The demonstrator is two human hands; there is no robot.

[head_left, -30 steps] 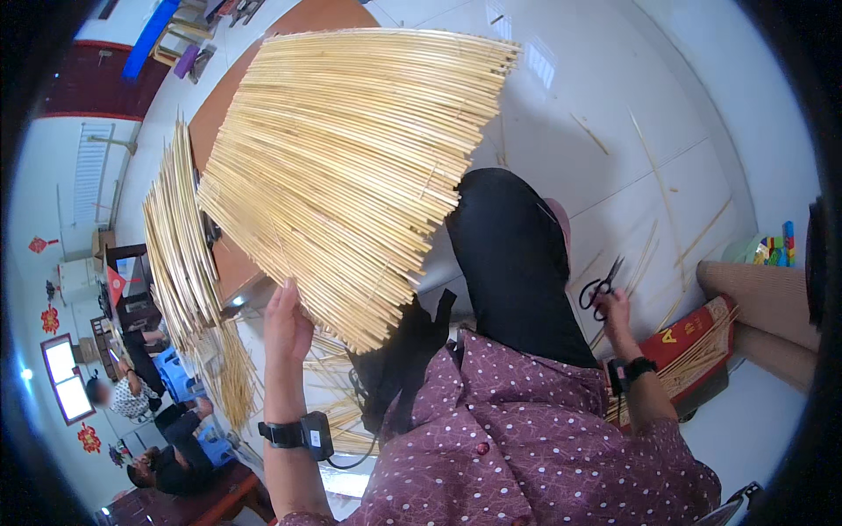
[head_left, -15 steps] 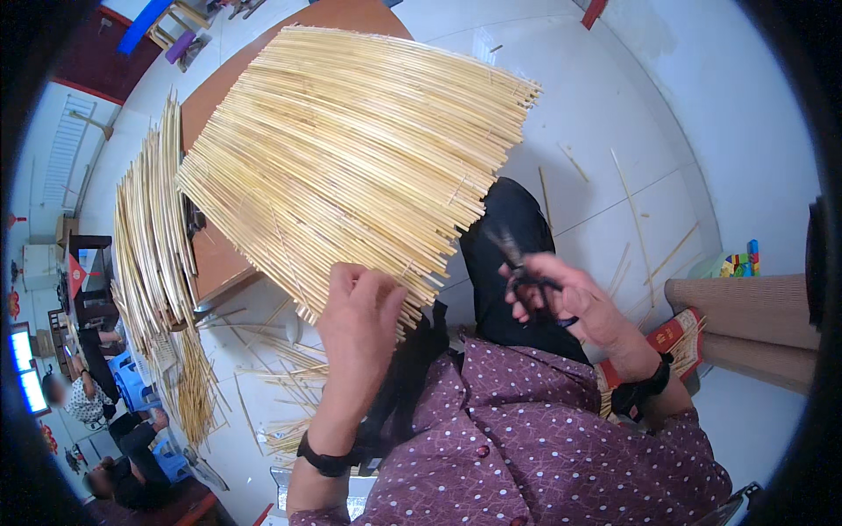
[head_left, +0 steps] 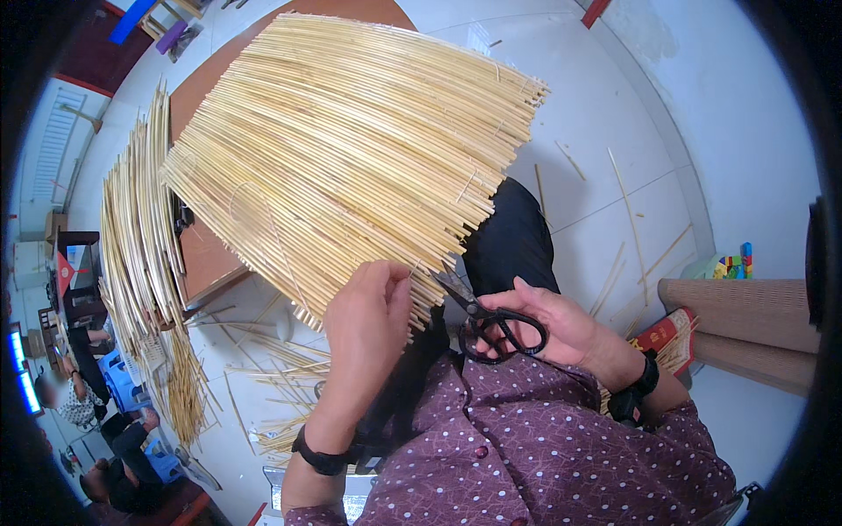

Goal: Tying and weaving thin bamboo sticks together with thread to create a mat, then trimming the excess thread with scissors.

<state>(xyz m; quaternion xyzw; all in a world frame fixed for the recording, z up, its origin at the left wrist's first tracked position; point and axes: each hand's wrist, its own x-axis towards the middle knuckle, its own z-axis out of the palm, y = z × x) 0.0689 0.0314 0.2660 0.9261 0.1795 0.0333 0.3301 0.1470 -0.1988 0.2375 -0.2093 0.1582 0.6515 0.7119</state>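
Scissors at the edge of a stalk mat

The mat, a fan of pale yellow stalks lying side by side, spans the upper middle of the view, its far part over a brown table and its right corner over a black-clad knee. Whether it rests on the table cannot be told. The left hand is clamped on the mat's near edge, thumb and forefinger drawn together; whether they also pinch a thread is hidden. The right hand is closed around the black handles of the scissors, whose blades point up and left to the stalk ends, just beside the left hand. A loose strand curls over the mat's left part.

A sheaf of stalks stands left of the table. Scattered stalks lie on the white floor to the right, near a red box with more stalks and some coloured blocks. Two seated people appear at the far left.
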